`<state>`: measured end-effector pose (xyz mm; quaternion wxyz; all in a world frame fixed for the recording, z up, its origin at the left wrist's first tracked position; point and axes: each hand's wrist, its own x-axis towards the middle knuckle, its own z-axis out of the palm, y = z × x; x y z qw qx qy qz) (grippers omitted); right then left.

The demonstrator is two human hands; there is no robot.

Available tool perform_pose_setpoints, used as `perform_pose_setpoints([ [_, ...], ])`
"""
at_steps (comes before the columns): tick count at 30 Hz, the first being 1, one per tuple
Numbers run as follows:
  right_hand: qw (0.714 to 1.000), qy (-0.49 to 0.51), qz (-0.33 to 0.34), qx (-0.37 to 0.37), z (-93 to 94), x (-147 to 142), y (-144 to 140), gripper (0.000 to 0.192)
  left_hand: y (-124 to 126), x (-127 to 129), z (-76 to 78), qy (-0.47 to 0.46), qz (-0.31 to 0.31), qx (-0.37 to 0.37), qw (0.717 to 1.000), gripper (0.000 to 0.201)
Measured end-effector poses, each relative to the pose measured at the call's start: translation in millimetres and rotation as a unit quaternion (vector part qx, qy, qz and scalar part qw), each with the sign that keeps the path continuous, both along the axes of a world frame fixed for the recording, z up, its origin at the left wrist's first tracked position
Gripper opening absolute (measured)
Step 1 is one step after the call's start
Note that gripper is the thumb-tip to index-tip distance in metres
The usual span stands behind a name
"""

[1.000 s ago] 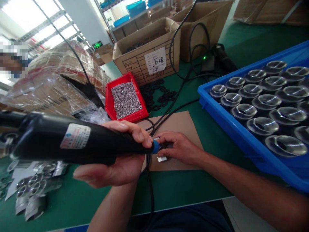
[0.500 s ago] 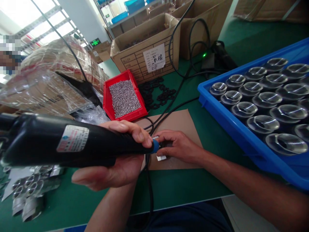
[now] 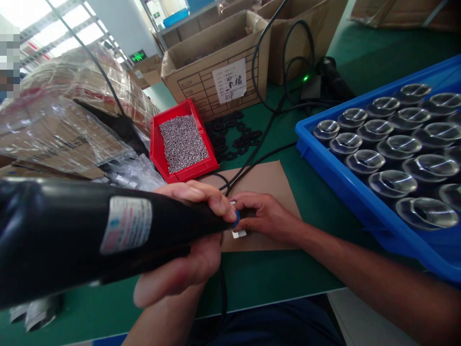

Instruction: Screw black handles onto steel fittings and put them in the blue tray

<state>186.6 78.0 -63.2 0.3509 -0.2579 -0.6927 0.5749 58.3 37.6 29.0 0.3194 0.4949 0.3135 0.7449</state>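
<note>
Left grip (image 3: 187, 250) around one screwdriver (image 3: 108, 235)

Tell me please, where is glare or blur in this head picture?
Head view: the windows at top left are blown out white; the metal cups in the blue tray carry bright glints; the black electric screwdriver, close to the lens, looks oversized and soft at its left end.

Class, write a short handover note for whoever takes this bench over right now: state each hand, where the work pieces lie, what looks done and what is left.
Left hand: wrapped around the black electric screwdriver, blue tip down at the part.
Right hand: pinning a small white part on the brown cardboard pad.
Red bin of small silver screws sits behind the pad; black rubber rings lie beside it.
Blue tray of shiny metal cups is to the right.
Whether the screw is seated cannot be seen; the part is not yet released.
</note>
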Motion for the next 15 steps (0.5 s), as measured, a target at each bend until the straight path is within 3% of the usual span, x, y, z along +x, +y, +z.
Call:
perform_pose_setpoints([
  [3, 1.0, -0.02, 0.001, 0.013, 1.1, 1, 0, 0.021, 5, -1, -2.7, 0.006, -0.004, 0.032, 0.999, 0.072],
  [5, 0.998, -0.044, 0.001, 0.035, 2.5, 2, 0, 0.034, 8, -7, -1.8, -0.01, -0.016, 0.034, 0.999, 0.074],
  [9, 0.989, -0.105, 0.032, 0.097, 7.9, 4, -2, 0.061, 7, -34, 1.1, -0.097, -0.021, -0.049, 0.994, 0.073],
  [13, 0.983, -0.153, 0.007, 0.105, 10.7, 5, -9, 0.079, -2, -67, -13.7, -0.145, 0.051, -0.12, 0.981, 0.066],
  [15, 0.981, -0.156, -0.005, 0.117, 9.9, 4, -16, 0.075, -7, -78, -27.7, -0.146, 0.104, -0.168, 0.969, 0.061],
])
